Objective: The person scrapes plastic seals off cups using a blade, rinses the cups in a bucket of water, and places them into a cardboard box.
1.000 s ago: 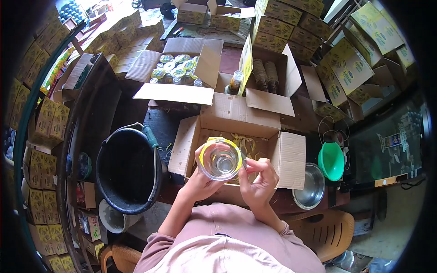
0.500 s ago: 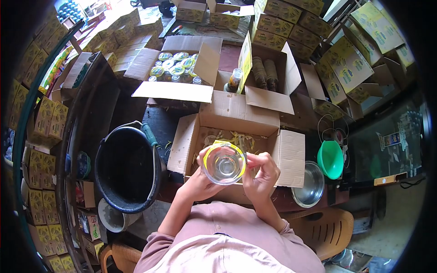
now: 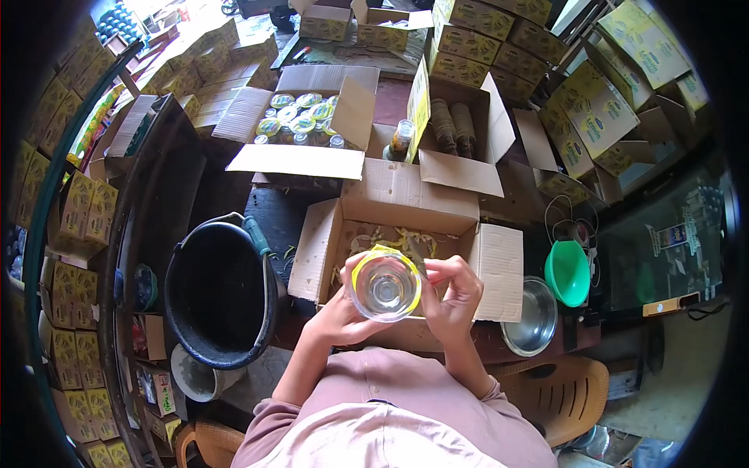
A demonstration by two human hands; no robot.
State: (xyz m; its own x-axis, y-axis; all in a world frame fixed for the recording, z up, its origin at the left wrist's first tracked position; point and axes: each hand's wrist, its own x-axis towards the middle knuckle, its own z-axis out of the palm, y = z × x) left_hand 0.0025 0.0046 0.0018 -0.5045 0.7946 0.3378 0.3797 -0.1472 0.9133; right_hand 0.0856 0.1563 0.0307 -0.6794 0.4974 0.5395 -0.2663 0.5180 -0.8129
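My left hand (image 3: 341,313) is wrapped round the left side of a clear plastic cup (image 3: 388,288), its round base facing me. Yellow film (image 3: 367,261) shows around the cup's far end. My right hand (image 3: 451,292) is closed at the cup's right side, thumb and fingers pinched. From those fingers a thin grey blade, seemingly a knife (image 3: 417,253), points away along the cup; its handle is hidden. Below both hands is an open cardboard box (image 3: 499,269), with yellow and pale film scraps (image 3: 417,238) inside.
A black bucket (image 3: 175,292) stands at the left, a steel bowl (image 3: 530,316) and green bowl (image 3: 568,273) at the right. Beyond are a carton of lidded cups (image 3: 304,117) and a carton with stacked cups (image 3: 452,125). A glass jar (image 3: 402,139) stands between them.
The cup has tipped and shifted very slightly toward me, and the yellow film at its far end looks turned. Both hands keep their hold.
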